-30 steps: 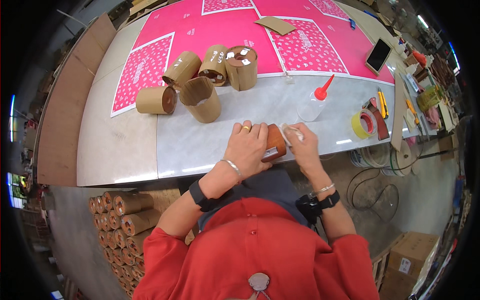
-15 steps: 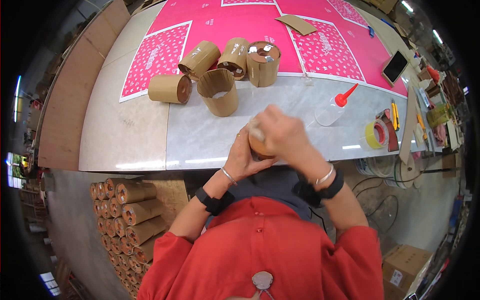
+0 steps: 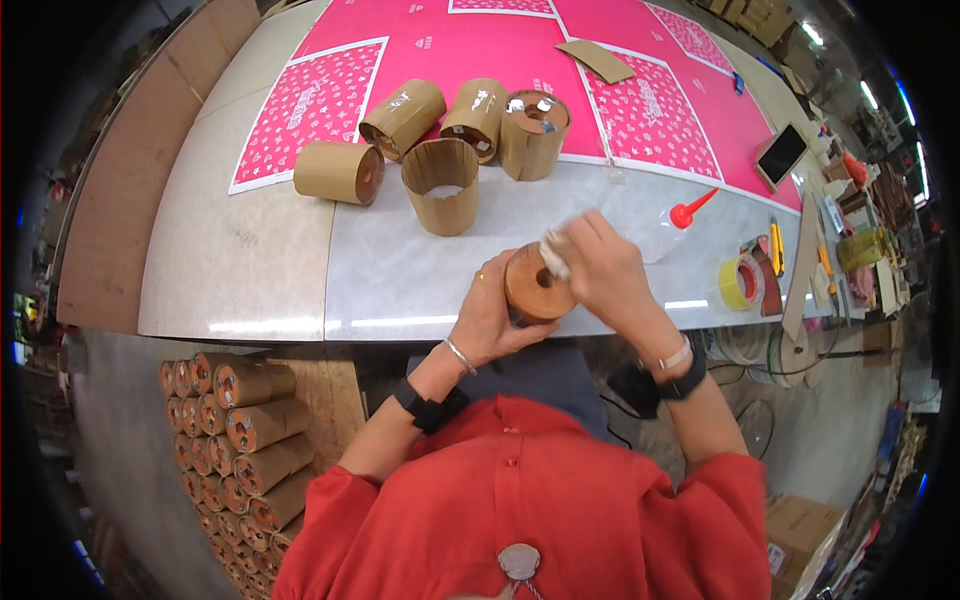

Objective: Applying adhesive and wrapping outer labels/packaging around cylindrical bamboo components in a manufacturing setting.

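My left hand [image 3: 490,320] grips a brown cardboard tube [image 3: 535,288] from the side, its round end cap with a centre hole turned up toward me. My right hand [image 3: 600,270] presses a small white cloth [image 3: 553,254] against the top edge of that cap. The tube is held just above the near edge of the white table [image 3: 400,290].
Several brown cardboard tubes [image 3: 440,185] stand or lie farther back, partly on pink printed sheets [image 3: 480,50]. A clear squeeze bottle with a red nozzle [image 3: 675,220], a yellow tape roll [image 3: 740,282], a phone [image 3: 780,155] and tools sit at the right. Stacked tubes [image 3: 240,430] lie below the table, left.
The tube has been lifted off the table and turned end-up toward me. My right hand now wipes its cap with the cloth.
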`<state>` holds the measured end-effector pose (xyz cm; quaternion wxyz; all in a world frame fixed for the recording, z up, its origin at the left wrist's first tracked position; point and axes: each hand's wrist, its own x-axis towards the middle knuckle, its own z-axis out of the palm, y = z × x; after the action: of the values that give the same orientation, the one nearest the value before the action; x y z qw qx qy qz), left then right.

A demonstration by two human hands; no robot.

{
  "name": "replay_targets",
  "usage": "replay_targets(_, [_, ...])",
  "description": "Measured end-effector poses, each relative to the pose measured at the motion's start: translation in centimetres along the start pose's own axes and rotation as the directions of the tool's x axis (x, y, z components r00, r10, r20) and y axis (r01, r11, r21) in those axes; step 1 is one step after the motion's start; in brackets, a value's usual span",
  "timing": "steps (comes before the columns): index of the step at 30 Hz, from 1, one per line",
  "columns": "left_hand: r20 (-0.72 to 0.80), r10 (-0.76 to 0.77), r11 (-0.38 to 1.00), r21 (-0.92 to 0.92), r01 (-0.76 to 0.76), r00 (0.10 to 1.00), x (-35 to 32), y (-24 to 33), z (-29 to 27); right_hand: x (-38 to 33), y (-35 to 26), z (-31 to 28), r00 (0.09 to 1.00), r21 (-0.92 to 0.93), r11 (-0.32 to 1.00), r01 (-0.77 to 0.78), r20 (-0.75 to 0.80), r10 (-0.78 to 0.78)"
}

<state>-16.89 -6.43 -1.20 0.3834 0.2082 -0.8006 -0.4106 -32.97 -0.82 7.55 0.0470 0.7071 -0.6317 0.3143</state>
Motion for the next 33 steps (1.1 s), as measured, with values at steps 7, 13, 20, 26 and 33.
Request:
replay_targets(7, [0.113,0.231,0.953,0.175,-0.248,0.966,0.3,-1.1,0.5,0.4,-3.6,1.8,0.984,0.1,0.981,0.169,0.033,-0.173])
replay_targets(13, [-0.023,0.053,0.998,0.025,-0.052,0.998,0.3,0.0,0.3,-0.3,1.2,0.0,0.999,-0.02,1.0,0.011,0.032,-0.01])
replay_targets(20, [-0.025,0.032,0.999,0.021,-0.032,0.999,-0.4,-0.9,0.9,0.1,-3.5,0.5,0.983,-0.014,0.984,0.176,0.051,-0.175])
replay_targets(26, [-0.028,0.0,1.0,-0.012,0.0,1.0,-0.1,0.0,0.8,0.9,0.8,0.8,0.997,-0.033,0.997,0.065,0.047,-0.063])
replay_targets(33, [-0.017,0.023,0.999,0.036,-0.023,1.0,-0.1,-0.2,0.6,-4.7,-4.0,-1.7,0.993,0.062,0.992,0.112,0.039,-0.114])
